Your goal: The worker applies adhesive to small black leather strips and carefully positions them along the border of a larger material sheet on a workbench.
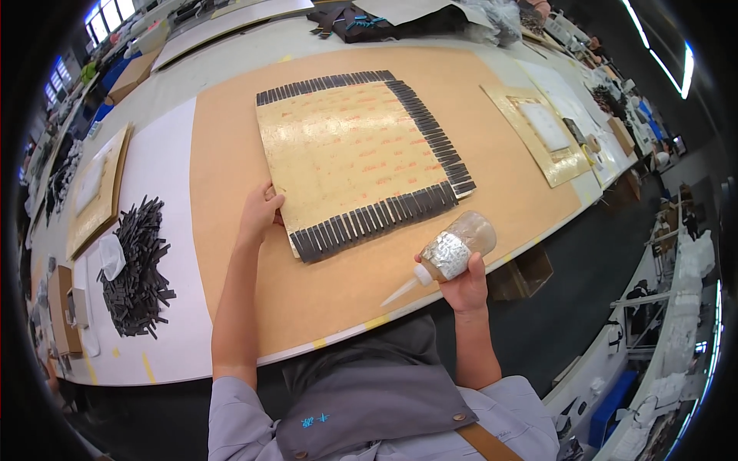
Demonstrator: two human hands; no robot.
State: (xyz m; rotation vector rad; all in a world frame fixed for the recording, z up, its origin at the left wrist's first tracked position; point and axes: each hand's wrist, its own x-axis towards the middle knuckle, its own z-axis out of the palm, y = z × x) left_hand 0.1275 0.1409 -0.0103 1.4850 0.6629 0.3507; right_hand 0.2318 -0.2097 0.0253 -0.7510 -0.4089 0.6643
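My right hand [466,289] is wrapped round a clear squeeze bottle [449,250] with a silvery label band and a long pointed nozzle. The bottle is tilted, its nozzle pointing down and left over the table's near edge. My left hand [264,211] grips the left edge of a glossy yellowish board [346,150], thumb on top and the other fingers partly hidden. Short dark strips [377,215] line the board's far, right and near edges side by side. Along the left edge no strips show.
Tan paper [231,131] covers the middle of the table. A heap of loose dark strips [137,273] lies at left, with a white plastic piece [111,257] on it. Other yellowish boards [98,192] rest at both sides. Dark fabric [369,27] and clear plastic lie at the far edge.
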